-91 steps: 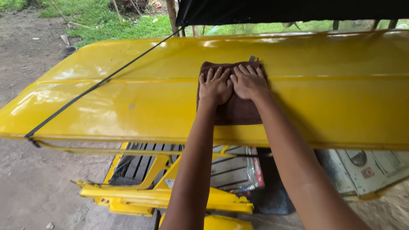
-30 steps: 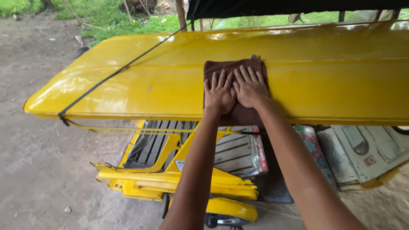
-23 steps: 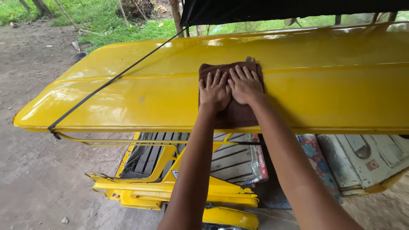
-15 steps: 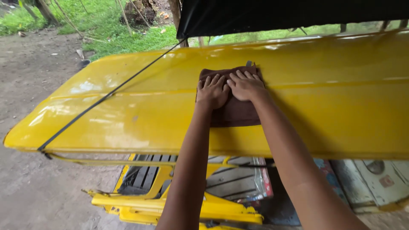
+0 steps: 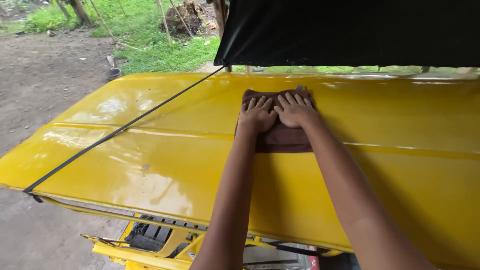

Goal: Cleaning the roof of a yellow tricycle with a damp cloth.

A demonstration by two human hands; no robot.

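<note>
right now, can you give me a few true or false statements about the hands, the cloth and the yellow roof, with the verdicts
1. Both hands press flat on the brown cloth. True: the left hand and the right hand lie side by side on it.
2. The cloth lies on the dirt ground. False: it lies on the yellow roof panel.
3. A thin black strap runs diagonally across the panel. True.
4. The right hand grips a spray bottle. False: it rests open on the cloth; no bottle is visible.
5. A dark tarp hangs beyond the panel. True.

Glossy yellow roof panel [image 5: 150, 150], dark brown cloth [image 5: 282, 140], black strap [image 5: 125, 130], black tarp [image 5: 350, 32]
</note>
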